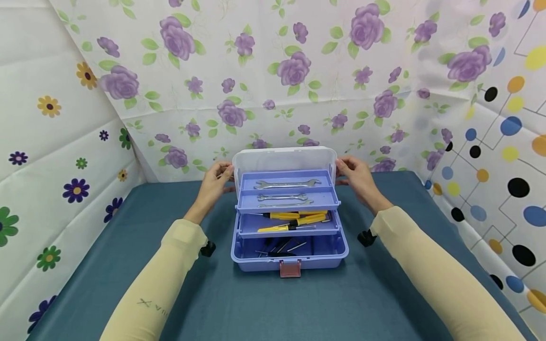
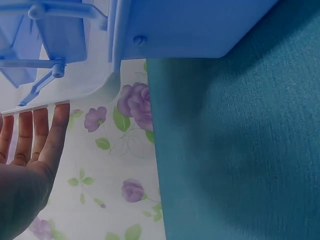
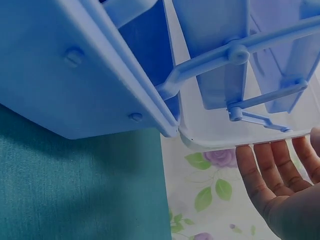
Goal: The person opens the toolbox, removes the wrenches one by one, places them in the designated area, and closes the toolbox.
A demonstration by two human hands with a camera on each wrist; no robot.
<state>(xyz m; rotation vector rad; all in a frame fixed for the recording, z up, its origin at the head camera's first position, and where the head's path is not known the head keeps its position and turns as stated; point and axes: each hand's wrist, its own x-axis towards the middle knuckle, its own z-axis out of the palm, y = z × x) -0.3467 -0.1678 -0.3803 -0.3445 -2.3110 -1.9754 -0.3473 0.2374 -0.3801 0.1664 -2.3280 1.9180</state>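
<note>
A blue plastic toolbox (image 1: 290, 265) stands unfolded on the table, its translucent white lid (image 1: 286, 158) raised upright at the back. My left hand (image 1: 216, 184) holds the lid's left side edge, and my right hand (image 1: 358, 177) holds the opposite edge. In the left wrist view, the fingertips (image 2: 60, 112) meet the lid's rim; the right fingertips (image 3: 245, 152) do likewise. Wrenches (image 1: 287, 183) lie in the upper tray. Yellow-handled screwdrivers (image 1: 309, 219) fill the tray below. Dark slim tools (image 1: 281, 254) rest in the bottom compartment.
A reddish latch (image 1: 290, 269) hangs at the toolbox's front. Blue hinge arms (image 3: 210, 62) link the trays at the sides. A teal cloth (image 1: 273, 308) covers the table, and a flowered sheet (image 1: 264, 85) hangs right behind the lid.
</note>
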